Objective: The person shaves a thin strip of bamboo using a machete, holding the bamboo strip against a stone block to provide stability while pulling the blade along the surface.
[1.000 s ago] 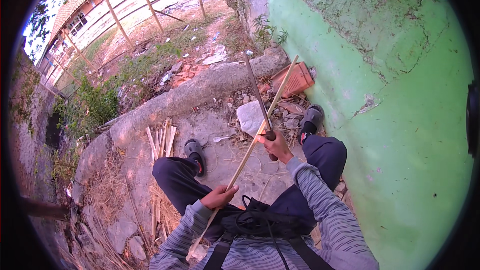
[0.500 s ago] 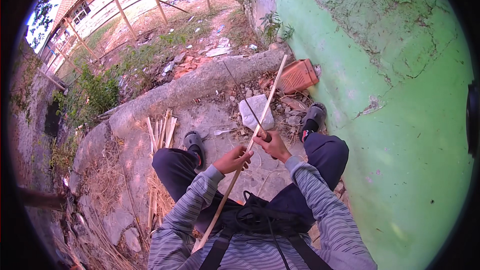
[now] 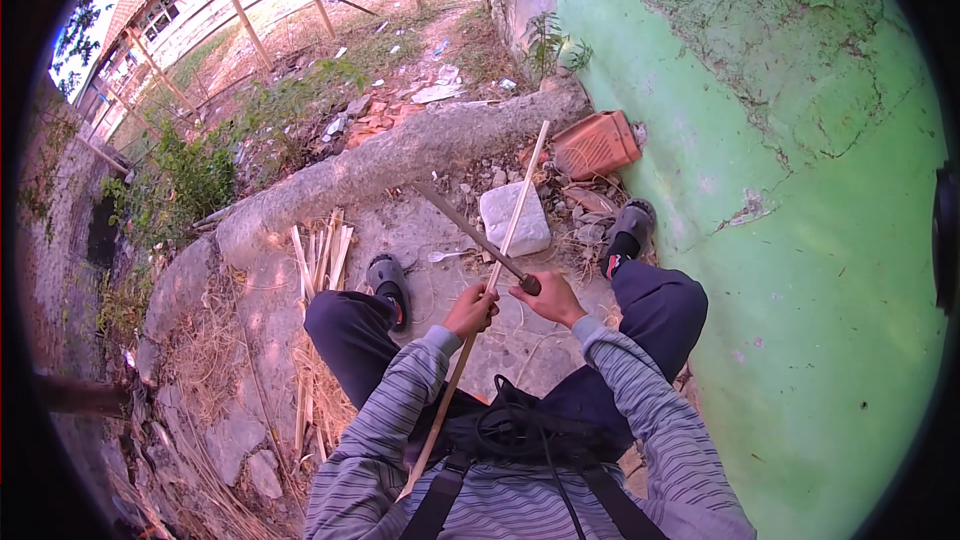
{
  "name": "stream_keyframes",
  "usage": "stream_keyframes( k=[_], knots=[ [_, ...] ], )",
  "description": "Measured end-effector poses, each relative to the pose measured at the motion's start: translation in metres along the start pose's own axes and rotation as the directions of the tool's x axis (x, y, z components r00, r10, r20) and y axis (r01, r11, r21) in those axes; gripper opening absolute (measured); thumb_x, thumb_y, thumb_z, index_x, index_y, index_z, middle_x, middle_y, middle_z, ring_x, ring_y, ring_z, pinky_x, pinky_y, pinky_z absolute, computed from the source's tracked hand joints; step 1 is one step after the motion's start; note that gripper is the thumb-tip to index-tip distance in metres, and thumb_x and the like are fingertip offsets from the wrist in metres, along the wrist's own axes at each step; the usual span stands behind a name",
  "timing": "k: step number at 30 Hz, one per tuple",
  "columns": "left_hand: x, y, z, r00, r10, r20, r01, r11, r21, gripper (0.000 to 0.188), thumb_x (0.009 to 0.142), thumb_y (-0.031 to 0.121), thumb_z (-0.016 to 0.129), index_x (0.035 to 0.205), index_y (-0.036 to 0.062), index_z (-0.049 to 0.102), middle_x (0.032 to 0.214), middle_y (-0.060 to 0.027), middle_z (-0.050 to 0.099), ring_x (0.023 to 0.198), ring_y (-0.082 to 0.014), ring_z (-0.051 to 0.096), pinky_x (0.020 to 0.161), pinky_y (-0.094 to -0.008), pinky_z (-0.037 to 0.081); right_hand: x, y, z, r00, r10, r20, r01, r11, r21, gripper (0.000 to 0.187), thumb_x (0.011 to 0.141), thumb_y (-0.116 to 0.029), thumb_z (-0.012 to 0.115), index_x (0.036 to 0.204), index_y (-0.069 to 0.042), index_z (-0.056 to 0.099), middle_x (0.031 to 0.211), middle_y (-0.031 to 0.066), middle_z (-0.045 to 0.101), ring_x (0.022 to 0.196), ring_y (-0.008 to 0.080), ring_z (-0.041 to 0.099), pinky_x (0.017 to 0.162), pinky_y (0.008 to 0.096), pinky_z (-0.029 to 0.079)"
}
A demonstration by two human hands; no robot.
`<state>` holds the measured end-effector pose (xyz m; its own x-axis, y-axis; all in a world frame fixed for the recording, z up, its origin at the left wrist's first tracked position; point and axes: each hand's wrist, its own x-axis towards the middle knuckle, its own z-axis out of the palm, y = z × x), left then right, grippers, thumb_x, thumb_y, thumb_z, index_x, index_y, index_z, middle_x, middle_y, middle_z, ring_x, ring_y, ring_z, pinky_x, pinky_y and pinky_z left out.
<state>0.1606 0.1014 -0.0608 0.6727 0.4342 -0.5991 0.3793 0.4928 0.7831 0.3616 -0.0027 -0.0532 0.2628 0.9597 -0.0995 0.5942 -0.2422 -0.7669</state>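
Note:
A long, pale bamboo strip (image 3: 522,210) slants from my lap up past my knees. My left hand (image 3: 472,311) is closed round its middle. My right hand (image 3: 553,300) grips the short, dark handle of a knife (image 3: 458,221), whose long, narrow blade points to the far left. Blade and strip cross just beyond my left hand; whether they touch I cannot tell. Both hands are close together between my knees. Beyond them on the ground sits a white block (image 3: 515,218).
Split bamboo strips (image 3: 325,255) and shavings (image 3: 318,380) lie by my left leg. A low, rough concrete ridge (image 3: 400,155) runs across in front. An orange, ribbed hollow block (image 3: 597,145) leans by the green wall (image 3: 800,270) on my right. A white plastic fork (image 3: 447,255) lies near my left foot.
The knife has swung left and nearer, its blade now showing broader. The strip's far end has shifted left. My left hand has closed more tightly round the strip.

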Motion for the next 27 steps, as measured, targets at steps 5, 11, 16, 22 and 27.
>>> stream_keyframes(
  k=[5, 11, 16, 22, 27],
  knots=[
    [0.020, -0.028, 0.008, 0.980, 0.122, -0.159, -0.087, 0.973, 0.214, 0.026, 0.105, 0.029, 0.055, 0.105, 0.0040, 0.061, 0.080, -0.0089, 0.065, 0.062, -0.0157, 0.059, 0.054, -0.0341, 0.046, -0.010, 0.011, 0.006, 0.999, 0.023, 0.036, -0.015, 0.982, -0.188, 0.048, 0.087, -0.056, 0.075, 0.085, -0.008, 0.074, 0.074, 0.0141, 0.071, 0.071, 0.0345, 0.071, 0.066, 0.0453, 0.054],
    [0.020, -0.043, 0.008, 0.912, 0.338, -0.231, -0.191, 0.851, 0.489, 0.031, 0.100, 0.027, 0.058, 0.105, -0.0024, 0.067, 0.089, -0.0236, 0.070, 0.082, -0.0356, 0.069, 0.077, -0.0460, 0.052, -0.003, 0.023, 0.006, 0.999, 0.037, -0.001, -0.035, 0.961, -0.273, 0.042, 0.086, -0.054, 0.074, 0.087, -0.012, 0.075, 0.077, 0.0153, 0.072, 0.076, 0.0386, 0.071, 0.068, 0.0491, 0.055],
    [0.014, -0.044, 0.010, 0.905, 0.356, -0.233, -0.189, 0.826, 0.531, 0.033, 0.100, 0.029, 0.058, 0.107, -0.0018, 0.068, 0.091, -0.0243, 0.071, 0.086, -0.0370, 0.070, 0.079, -0.0467, 0.052, 0.007, 0.040, 0.002, 0.989, 0.122, -0.087, -0.140, 0.959, -0.246, 0.040, 0.085, -0.051, 0.075, 0.090, -0.012, 0.075, 0.082, 0.0181, 0.073, 0.082, 0.0416, 0.072, 0.072, 0.0521, 0.056],
    [0.009, -0.038, 0.011, 0.907, 0.350, -0.236, -0.176, 0.822, 0.542, 0.032, 0.101, 0.030, 0.058, 0.102, -0.0015, 0.066, 0.091, -0.0239, 0.071, 0.087, -0.0382, 0.070, 0.079, -0.0480, 0.052, -0.002, 0.031, 0.014, 0.997, 0.036, -0.061, -0.047, 0.980, -0.195, 0.031, 0.087, -0.040, 0.074, 0.088, -0.009, 0.073, 0.077, 0.0203, 0.070, 0.076, 0.0429, 0.070, 0.069, 0.0519, 0.055],
    [-0.010, -0.027, 0.015, 0.884, 0.391, -0.255, -0.150, 0.755, 0.638, 0.031, 0.101, 0.029, 0.057, 0.100, -0.0018, 0.062, 0.088, -0.0268, 0.068, 0.086, -0.0446, 0.067, 0.077, -0.0513, 0.049, -0.002, 0.029, 0.017, 0.997, 0.028, -0.069, -0.044, 0.971, -0.235, 0.020, 0.083, -0.030, 0.071, 0.087, -0.011, 0.071, 0.075, 0.0205, 0.070, 0.075, 0.0439, 0.070, 0.067, 0.0538, 0.055]
  ],
)
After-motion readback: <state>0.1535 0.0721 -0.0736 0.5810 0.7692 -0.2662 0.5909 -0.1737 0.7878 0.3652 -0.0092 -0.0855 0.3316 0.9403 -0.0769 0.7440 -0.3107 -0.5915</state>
